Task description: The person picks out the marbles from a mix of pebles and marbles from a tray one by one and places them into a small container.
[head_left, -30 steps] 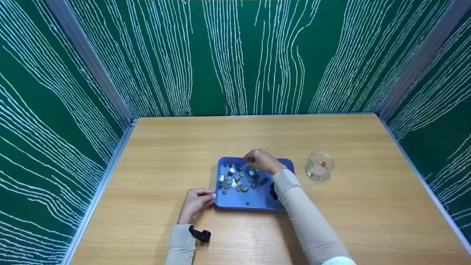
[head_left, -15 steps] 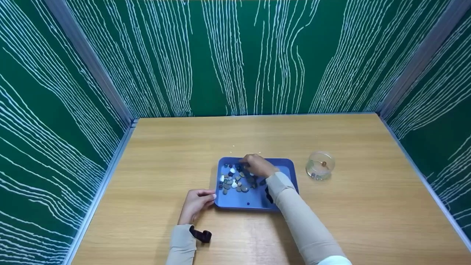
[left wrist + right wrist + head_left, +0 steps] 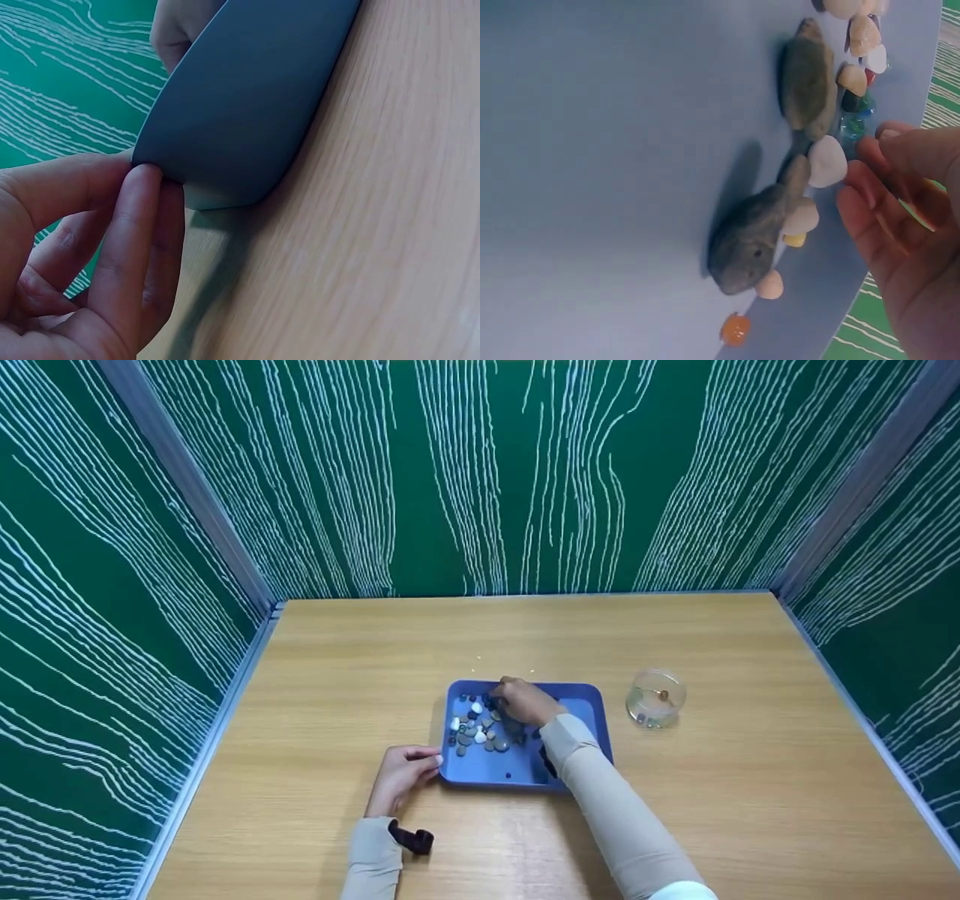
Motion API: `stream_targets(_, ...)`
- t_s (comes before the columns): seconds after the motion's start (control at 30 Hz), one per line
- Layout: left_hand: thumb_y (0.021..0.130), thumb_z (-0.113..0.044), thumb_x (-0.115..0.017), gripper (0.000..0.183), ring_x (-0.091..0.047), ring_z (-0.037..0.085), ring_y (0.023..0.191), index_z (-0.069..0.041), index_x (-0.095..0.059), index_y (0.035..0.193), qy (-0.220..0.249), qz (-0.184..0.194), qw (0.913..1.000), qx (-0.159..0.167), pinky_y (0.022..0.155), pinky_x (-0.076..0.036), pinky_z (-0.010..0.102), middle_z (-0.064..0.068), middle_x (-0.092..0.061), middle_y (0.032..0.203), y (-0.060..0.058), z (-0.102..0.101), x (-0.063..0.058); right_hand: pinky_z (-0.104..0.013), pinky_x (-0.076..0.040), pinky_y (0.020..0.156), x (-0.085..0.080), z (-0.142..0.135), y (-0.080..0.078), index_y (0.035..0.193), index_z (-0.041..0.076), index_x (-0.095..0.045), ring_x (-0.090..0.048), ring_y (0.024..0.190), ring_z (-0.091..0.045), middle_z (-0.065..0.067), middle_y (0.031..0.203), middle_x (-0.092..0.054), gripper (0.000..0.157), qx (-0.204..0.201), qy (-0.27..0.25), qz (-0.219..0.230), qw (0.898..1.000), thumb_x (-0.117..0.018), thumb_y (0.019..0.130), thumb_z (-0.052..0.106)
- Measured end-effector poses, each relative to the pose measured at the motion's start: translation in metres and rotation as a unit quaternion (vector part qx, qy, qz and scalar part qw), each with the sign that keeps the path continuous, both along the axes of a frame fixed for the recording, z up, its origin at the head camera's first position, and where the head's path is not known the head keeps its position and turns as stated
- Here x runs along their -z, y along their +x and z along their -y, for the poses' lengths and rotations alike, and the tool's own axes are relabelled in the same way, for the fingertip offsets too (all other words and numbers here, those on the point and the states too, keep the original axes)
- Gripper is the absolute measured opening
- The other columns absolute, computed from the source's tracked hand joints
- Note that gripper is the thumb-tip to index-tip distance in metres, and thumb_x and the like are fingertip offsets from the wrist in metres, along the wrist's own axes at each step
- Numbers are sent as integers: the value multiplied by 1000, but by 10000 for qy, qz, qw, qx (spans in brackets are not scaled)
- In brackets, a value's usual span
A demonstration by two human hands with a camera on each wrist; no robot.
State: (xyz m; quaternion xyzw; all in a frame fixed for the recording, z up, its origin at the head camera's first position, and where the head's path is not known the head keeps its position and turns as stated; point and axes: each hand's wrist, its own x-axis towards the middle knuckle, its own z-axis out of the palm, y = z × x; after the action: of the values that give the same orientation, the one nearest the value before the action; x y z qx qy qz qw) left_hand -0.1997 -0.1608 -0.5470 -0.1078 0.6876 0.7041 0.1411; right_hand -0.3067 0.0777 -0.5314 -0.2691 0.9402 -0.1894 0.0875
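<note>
A blue tray [image 3: 480, 777] holds pebbles and glass beads, gathered mostly in its left and far part. My left hand [image 3: 403, 776] grips the tray's near left corner; in the left wrist view its thumb and fingertips [image 3: 142, 180] pinch the rim. My right hand [image 3: 527, 703] reaches into the far part of the tray. In the right wrist view its loosely bent fingers [image 3: 859, 214] are right by a white pebble [image 3: 827, 161] and a greenish glass bead [image 3: 853, 126], with nothing visible between them. Two large grey stones [image 3: 746, 240] and an orange bead [image 3: 736, 329] lie nearby.
A clear round container [image 3: 655, 699] with a few beads in it stands right of the tray. Small pale specks lie on the wooden table [image 3: 360, 660] behind the tray. Green walls with white lines enclose the table. A dark strap [image 3: 412, 840] hangs from the left wrist.
My right hand has moved from the tray's far rim slightly left and down among the beads and pebbles. The left hand keeps its place at the tray's corner.
</note>
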Motion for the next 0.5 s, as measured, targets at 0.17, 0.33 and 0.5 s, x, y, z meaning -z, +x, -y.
stream_targets(0.17,83,5,-68,30,-65,10,75,15,-63,110,-9,23,10000,-97,73,-60,22,14,-71,95,-4,1,13,-37,-57,90,3,-3,2,121,1,-65,-62,107,-29,-16,117,-64,29,-83,-39,131,9999,-54,95,0)
stream_targets(0.33,82,4,-69,30,-65,9,73,15,-64,110,1,-36,9999,-153,71,-60,20,9,-69,91,-4,0,16,-37,-58,81,6,-6,0,108,-1,-71,-65,96,-27,-16,105,-69,21,-374,-158,-229,9989,-60,90,-2)
stream_targets(0.5,83,6,-68,32,-65,9,72,18,-61,112,132,-93,9998,-116,70,-60,20,11,-69,91,0,-2,6,-38,-59,82,9,-7,-2,105,-2,-72,-66,98,-29,-17,105,-70,21,-513,-268,-344,9977,-63,87,-4)
